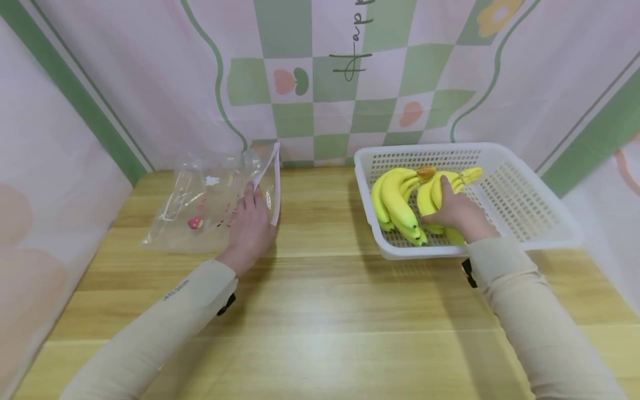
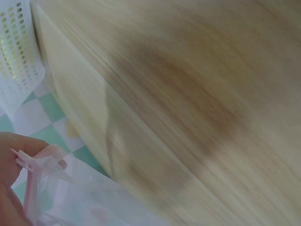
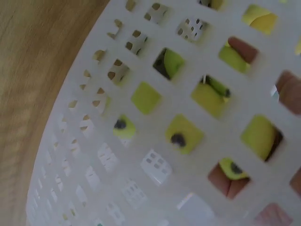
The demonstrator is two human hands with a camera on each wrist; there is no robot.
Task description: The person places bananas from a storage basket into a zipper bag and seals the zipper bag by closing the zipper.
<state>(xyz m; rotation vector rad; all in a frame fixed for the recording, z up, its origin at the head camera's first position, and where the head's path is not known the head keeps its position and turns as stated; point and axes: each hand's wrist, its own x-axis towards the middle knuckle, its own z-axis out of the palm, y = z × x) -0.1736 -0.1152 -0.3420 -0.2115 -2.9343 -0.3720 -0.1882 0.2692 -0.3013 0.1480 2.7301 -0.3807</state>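
On the left of the head view, a clear zip bag [image 1: 172, 230] with pink prints lies flat on the table. My left hand [image 1: 251, 230] is at its pink-edged opening; the left wrist view shows thumb and fingers [image 2: 21, 141] pinching the bag's pink edge [image 2: 32, 188]. To the right, my right hand [image 1: 462, 214] reaches into a white plastic basket [image 1: 425, 253] and grips the right-hand banana bunch [image 1: 426, 195], partly covering it. Beside that bunch lies another banana bunch [image 1: 398, 197]. Through the basket's holes, the right wrist view shows yellow-green bananas [image 3: 146, 98] and parts of fingers.
Both bag and basket stand on a wood-grain table [image 1: 315, 300], near its back edge. A green and pink checkered cloth [image 1: 332, 119] hangs behind it. The basket's right part shows its bare perforated floor [image 1: 520, 186].
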